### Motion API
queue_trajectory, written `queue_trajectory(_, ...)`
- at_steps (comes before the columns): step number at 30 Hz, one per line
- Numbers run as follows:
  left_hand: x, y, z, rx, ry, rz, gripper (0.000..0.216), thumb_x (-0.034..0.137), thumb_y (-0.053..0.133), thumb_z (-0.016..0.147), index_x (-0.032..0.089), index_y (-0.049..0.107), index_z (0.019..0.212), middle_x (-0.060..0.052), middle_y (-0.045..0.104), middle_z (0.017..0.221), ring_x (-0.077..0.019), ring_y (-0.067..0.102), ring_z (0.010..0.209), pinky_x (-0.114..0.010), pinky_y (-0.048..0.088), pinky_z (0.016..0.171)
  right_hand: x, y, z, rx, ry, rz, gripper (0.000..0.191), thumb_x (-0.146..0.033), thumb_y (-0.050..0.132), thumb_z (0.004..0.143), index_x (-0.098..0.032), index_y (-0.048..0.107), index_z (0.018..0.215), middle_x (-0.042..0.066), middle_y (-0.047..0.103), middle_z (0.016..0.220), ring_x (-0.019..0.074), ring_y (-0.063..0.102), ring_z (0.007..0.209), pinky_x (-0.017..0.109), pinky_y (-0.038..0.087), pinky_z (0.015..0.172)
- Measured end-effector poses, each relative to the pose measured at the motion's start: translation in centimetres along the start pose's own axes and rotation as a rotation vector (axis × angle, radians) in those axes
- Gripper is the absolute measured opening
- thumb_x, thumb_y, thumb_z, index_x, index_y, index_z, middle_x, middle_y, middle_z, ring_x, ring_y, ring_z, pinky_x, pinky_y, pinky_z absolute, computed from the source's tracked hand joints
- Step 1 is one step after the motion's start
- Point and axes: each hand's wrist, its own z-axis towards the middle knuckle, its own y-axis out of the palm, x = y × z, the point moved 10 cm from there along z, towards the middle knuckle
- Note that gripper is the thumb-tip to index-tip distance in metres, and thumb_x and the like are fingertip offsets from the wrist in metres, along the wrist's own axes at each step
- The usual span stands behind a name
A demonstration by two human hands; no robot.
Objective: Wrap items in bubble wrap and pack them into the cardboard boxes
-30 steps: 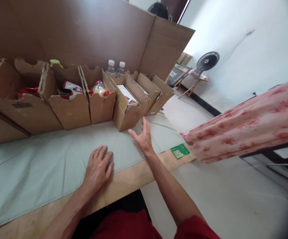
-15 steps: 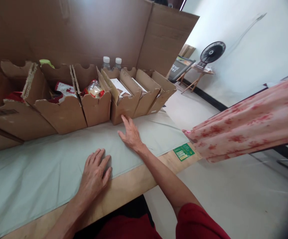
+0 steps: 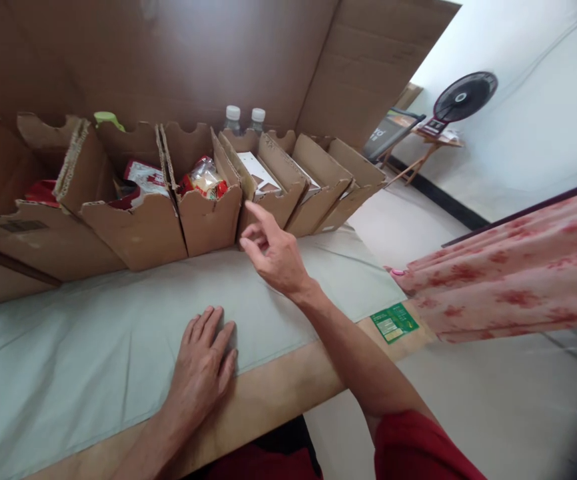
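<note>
My left hand (image 3: pixel 204 353) lies flat on the pale green cloth (image 3: pixel 133 333) near the table's front edge, holding nothing. Raised above the cloth, my right hand (image 3: pixel 276 250) is in front of a cardboard box (image 3: pixel 282 208) that has a white item with brown shapes (image 3: pixel 258 175) inside. Its index finger points toward that box, and the other fingers curl loosely with nothing between them. Whether the fingertip touches the cardboard I cannot tell. Just left of it stands another cardboard box (image 3: pixel 211 227) with a clear and red snack packet (image 3: pixel 207 179) inside.
More open cardboard boxes (image 3: pixel 133 233) line the back, one with a red and white packet (image 3: pixel 146 179). Two white-capped bottles (image 3: pixel 232 119) and a green item (image 3: pixel 108 120) show behind. A green card (image 3: pixel 394 323) lies at the table's right edge, beside a floral curtain (image 3: pixel 508 267). A fan (image 3: pixel 463 99) stands beyond.
My right hand has lifted off the cloth and its index finger now reaches toward the box. My left hand stays flat on the cloth. The view has shifted slightly.
</note>
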Motion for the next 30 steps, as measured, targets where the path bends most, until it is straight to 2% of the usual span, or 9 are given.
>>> queue_trajectory(3,-0.4,-0.4,0.1,0.044,-0.011,-0.057,0.033,0.021,0.054,0.098,0.016,0.072,0.125,-0.021,0.064,0.146,-0.0389,0.058,0.139,-0.062,0.053,0.111,-2.9,1.8,4.2,-0.112,-0.025,-0.111,0.066,-0.020,0.055,0.097,-0.026,0.043,0.162,-0.001,0.077,0.091,0.0188,0.069,0.078,0.034,0.055,0.085)
queue_trajectory(8,-2.7,-3.2,0.3,0.244,-0.143,-0.149,0.024,0.023,0.056,0.100,0.020,0.072,0.118,-0.017,0.068,0.138,-0.0337,0.064,0.130,-0.058,0.060,0.103,-3.3,4.4,6.8,-0.243,0.050,-0.405,0.029,-0.020,0.055,0.099,-0.021,0.074,0.121,0.009,0.079,0.097,0.0281,0.073,0.093,0.036,0.050,0.080)
queue_trajectory(11,-4.4,-4.9,0.2,0.310,-0.317,-0.238,0.025,0.024,0.060,0.099,0.021,0.071,0.121,-0.016,0.066,0.141,-0.0316,0.065,0.128,-0.043,0.067,0.082,-3.4,3.6,4.1,-0.202,0.042,-0.411,0.024,-0.021,0.052,0.102,-0.020,0.074,0.111,0.010,0.081,0.099,0.0272,0.074,0.091,0.034,0.048,0.076)
queue_trajectory(13,-5.5,-5.6,-0.1,0.333,-0.451,-0.342,0.028,0.027,0.061,0.098,0.022,0.070,0.124,-0.015,0.062,0.147,-0.0310,0.065,0.128,-0.026,0.058,0.056,-3.8,2.2,0.9,-0.156,-0.010,-0.362,0.023,-0.019,0.051,0.101,-0.020,0.073,0.105,0.007,0.081,0.097,0.0233,0.074,0.086,0.032,0.048,0.074)
queue_trajectory(15,-6.2,-6.3,-0.5,0.374,-0.543,-0.414,0.031,0.030,0.062,0.096,0.023,0.069,0.126,-0.014,0.060,0.149,-0.0306,0.064,0.129,-0.021,0.051,0.050,-4.8,0.2,-2.9,-0.114,-0.125,-0.289,0.023,-0.016,0.051,0.099,-0.021,0.073,0.102,0.004,0.082,0.093,0.0193,0.074,0.081,0.030,0.049,0.074)
queue_trajectory(18,-6.9,-7.2,-0.9,0.452,-0.582,-0.421,0.036,0.032,0.064,0.093,0.024,0.068,0.128,-0.013,0.062,0.149,-0.0300,0.064,0.131,-0.036,0.063,0.082,-6.8,-3.6,-8.7,-0.086,-0.334,-0.191,0.025,-0.012,0.052,0.095,-0.021,0.072,0.105,0.002,0.082,0.088,0.0170,0.074,0.076,0.030,0.052,0.074)
queue_trajectory(21,-7.4,-7.4,-1.3,0.501,-0.572,-0.449,0.043,0.034,0.067,0.091,0.024,0.066,0.132,-0.013,0.062,0.149,-0.0311,0.061,0.136,-0.053,0.052,0.113,-6.5,-7.5,-13.1,-0.065,-0.374,-0.138,0.030,-0.009,0.055,0.090,-0.024,0.072,0.109,0.001,0.082,0.087,0.0175,0.075,0.075,0.032,0.056,0.073)
queue_trajectory(26,-7.9,-7.0,-1.8,0.454,-0.654,-0.569,0.065,0.038,0.074,0.087,0.029,0.056,0.149,-0.012,0.059,0.154,-0.0323,0.060,0.138,-0.056,0.046,0.120,0.3,-14.4,-18.7,0.325,0.044,-0.020,0.047,-0.013,0.063,0.094,-0.029,0.064,0.138,0.006,0.079,0.115,0.0181,0.077,0.090,0.032,0.062,0.080)
queue_trajectory(30,-6.6,-7.7,0.9,0.423,-0.555,-0.690,0.082,0.039,0.079,0.083,0.034,0.046,0.158,-0.011,0.053,0.162,-0.0340,0.049,0.151,-0.058,0.039,0.125,4.2,-12.8,-22.0,0.308,0.252,0.174,0.060,-0.035,0.070,0.099,-0.028,0.048,0.155,0.014,0.072,0.135,0.0221,0.077,0.105,0.038,0.064,0.089)
